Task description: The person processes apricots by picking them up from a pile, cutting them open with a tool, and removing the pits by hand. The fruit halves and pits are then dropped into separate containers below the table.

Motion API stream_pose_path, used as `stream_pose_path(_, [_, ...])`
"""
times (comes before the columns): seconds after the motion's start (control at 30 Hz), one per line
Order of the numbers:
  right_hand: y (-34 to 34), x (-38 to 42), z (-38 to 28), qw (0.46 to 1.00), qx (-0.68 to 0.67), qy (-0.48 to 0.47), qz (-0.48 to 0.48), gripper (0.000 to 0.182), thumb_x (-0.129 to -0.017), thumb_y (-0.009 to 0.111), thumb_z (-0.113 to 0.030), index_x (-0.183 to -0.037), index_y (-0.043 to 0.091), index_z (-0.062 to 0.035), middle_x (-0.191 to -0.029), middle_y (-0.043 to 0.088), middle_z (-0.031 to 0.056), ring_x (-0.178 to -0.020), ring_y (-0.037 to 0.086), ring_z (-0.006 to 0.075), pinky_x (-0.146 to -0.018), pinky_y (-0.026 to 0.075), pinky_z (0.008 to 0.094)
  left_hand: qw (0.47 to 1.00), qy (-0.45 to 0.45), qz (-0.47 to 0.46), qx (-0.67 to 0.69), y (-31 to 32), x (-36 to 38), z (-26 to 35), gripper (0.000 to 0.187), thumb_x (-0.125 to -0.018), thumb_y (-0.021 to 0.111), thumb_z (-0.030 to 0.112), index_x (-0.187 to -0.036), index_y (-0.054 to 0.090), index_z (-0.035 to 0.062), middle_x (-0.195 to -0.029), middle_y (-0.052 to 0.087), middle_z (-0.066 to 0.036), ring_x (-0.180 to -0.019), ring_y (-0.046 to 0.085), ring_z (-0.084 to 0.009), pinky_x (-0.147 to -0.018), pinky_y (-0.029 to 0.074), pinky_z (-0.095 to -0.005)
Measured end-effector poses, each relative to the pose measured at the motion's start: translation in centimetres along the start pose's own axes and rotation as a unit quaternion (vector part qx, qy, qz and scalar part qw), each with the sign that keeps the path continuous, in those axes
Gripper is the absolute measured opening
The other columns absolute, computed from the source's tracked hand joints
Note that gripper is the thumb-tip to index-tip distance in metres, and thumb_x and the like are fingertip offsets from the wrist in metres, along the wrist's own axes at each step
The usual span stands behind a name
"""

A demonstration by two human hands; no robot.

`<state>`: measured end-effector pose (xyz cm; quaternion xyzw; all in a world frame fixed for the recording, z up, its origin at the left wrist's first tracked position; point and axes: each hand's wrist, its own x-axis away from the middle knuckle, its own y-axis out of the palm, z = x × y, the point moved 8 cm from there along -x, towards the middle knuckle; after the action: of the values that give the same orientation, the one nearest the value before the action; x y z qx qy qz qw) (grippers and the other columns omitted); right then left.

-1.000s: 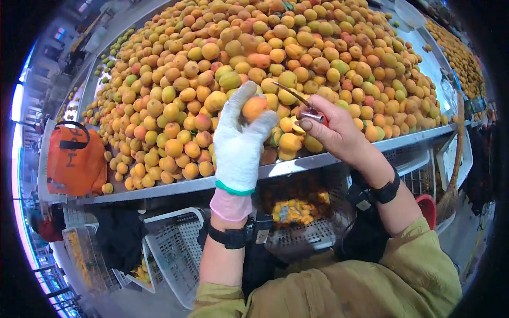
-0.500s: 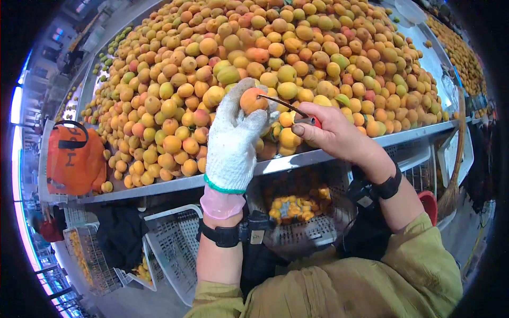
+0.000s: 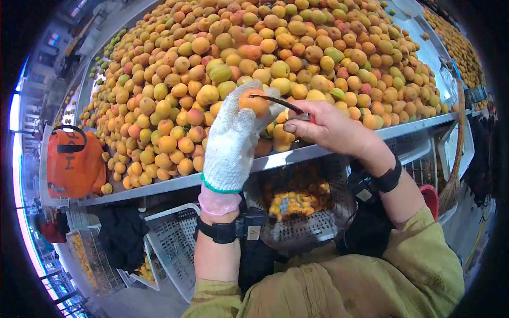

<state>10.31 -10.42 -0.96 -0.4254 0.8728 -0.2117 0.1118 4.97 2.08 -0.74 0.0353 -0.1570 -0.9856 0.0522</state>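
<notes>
My left hand (image 3: 229, 143), in a white knit glove with a green cuff, grips an orange apricot (image 3: 256, 107) between thumb and fingers. Bare, my right hand (image 3: 336, 127) is closed around a small curved knife (image 3: 286, 104) with a red handle. Its thin dark blade reaches leftward to the apricot, the tip on the fruit's upper side. Both hands are over the near edge of a large heap of apricots (image 3: 175, 100), yellow, orange and some greenish.
A metal table edge (image 3: 180, 185) runs below my hands. Beneath it sits a crate (image 3: 318, 233) holding cut apricot pieces (image 3: 297, 205). An orange bag (image 3: 74, 164) hangs at left, with a white crate (image 3: 175, 238) lower down. At right are a broom (image 3: 455, 185) and a red container (image 3: 429, 201).
The knife tip has moved left across the top of the apricot. Both hands have shifted slightly left in view, with the same holds.
</notes>
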Motion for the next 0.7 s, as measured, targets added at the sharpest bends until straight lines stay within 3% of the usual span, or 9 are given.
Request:
stream_pose_path(0.03, [0.2,-0.1,-0.2,0.999,-0.042,-0.02,0.015,0.036,-0.093,0.057,-0.036,-0.098,0.058,-0.0005,-0.07,0.057,0.013,-0.064,0.053,0.0221,-0.061,0.043,0.036,0.999,-0.001,0.013,0.051,0.4,0.2,0.0,0.042,-0.097,0.047,0.02,-0.132,0.043,-0.0024,-0.123,0.053,-0.014,-0.11,0.057,-0.0217,-0.096,0.045,-0.0331])
stream_pose_path(0.07, [0.9,-0.1,0.7,0.999,-0.033,0.032,-0.027,0.035,-0.094,0.056,-0.034,-0.107,0.058,-0.0014,-0.077,0.061,0.0127,-0.07,0.056,0.0197,-0.066,0.046,0.0348,0.995,-0.003,0.027,0.101,0.6,0.2,0.0,0.043,-0.098,0.046,0.022,-0.133,0.042,-0.0016,-0.124,0.053,-0.013,-0.111,0.056,-0.0207,-0.096,0.045,-0.033])
stream_pose_path(0.2, [-0.1,0.2,-0.9,0.997,-0.08,0.014,-0.01,0.032,-0.095,0.056,-0.029,-0.112,0.058,-0.0018,-0.086,0.066,0.0085,-0.076,0.057,0.0149,-0.072,0.048,0.0322,0.999,0.02,0.024,0.033,0.3,-0.2,0.0,0.045,-0.097,0.049,0.023,-0.134,0.04,-0.0006,-0.124,0.053,-0.013,-0.114,0.054,-0.0204,-0.098,0.044,-0.0331])
stream_pose_path(0.3, [0.2,0.4,-1.2,0.996,-0.086,-0.021,0.015,0.03,-0.096,0.055,-0.028,-0.112,0.058,-0.003,-0.082,0.065,0.0054,-0.074,0.056,0.0122,-0.07,0.048,0.0306,0.999,0.016,0.024,0.04,0.7,-0.1,-0.7,0.044,-0.097,0.051,0.021,-0.134,0.04,0.0004,-0.123,0.054,-0.012,-0.114,0.053,-0.0188,-0.096,0.044,-0.0316])
stream_pose_path(0.4, [2.0,0.3,-0.1,0.985,-0.168,0.022,0.027,0.029,-0.096,0.055,-0.028,-0.112,0.06,-0.0042,-0.077,0.062,0.003,-0.072,0.055,0.0097,-0.067,0.047,0.029,0.982,0.011,0.052,0.18,1.3,0.0,-1.3,0.044,-0.095,0.054,0.018,-0.133,0.042,0.0003,-0.122,0.054,-0.011,-0.112,0.054,-0.0172,-0.093,0.045,-0.0295])
stream_pose_path(0.5, [1.9,0.2,-0.2,0.982,-0.175,0.068,0.001,0.031,-0.096,0.053,-0.032,-0.106,0.057,-0.0021,-0.069,0.048,-0.003,-0.066,0.042,0.0079,-0.06,0.039,0.0256,0.988,-0.016,0.067,0.136,0.8,-0.3,-1.4,0.043,-0.094,0.055,0.016,-0.132,0.043,-0.0007,-0.122,0.054,-0.011,-0.11,0.054,-0.0157,-0.093,0.045,-0.0276])
stream_pose_path(0.57, [0.6,0.2,-0.2,0.99,-0.122,0.064,-0.013,0.032,-0.096,0.052,-0.032,-0.107,0.057,-0.0023,-0.069,0.049,-0.0035,-0.066,0.042,0.0079,-0.059,0.039,0.0258,0.998,-0.029,0.022,-0.057,0.6,-0.6,-0.2,0.041,-0.093,0.055,0.014,-0.129,0.044,-0.002,-0.119,0.055,-0.011,-0.108,0.054,-0.0149,-0.093,0.043,-0.0267])
stream_pose_path(0.63, [0.9,0.3,0.0,0.995,-0.072,0.064,-0.026,0.032,-0.097,0.052,-0.032,-0.108,0.057,-0.0025,-0.069,0.049,-0.004,-0.065,0.042,0.0079,-0.059,0.039,0.026,0.997,-0.038,0.037,-0.06,1.0,-0.5,-0.5,0.037,-0.094,0.053,0.012,-0.127,0.046,-0.0023,-0.117,0.056,-0.01,-0.106,0.055,-0.0147,-0.092,0.044,-0.0269])
stream_pose_path(0.7, [1.8,0.1,0.5,0.989,-0.125,0.069,0.043,0.037,-0.094,0.055,-0.035,-0.109,0.06,-0.002,-0.077,0.064,0.008,-0.071,0.058,0.0152,-0.068,0.048,0.0323,0.986,-0.02,0.06,0.156,1.0,-0.4,-1.9,0.036,-0.094,0.053,0.011,-0.127,0.047,-0.0019,-0.117,0.056,-0.011,-0.107,0.055,-0.0156,-0.091,0.046,-0.0284])
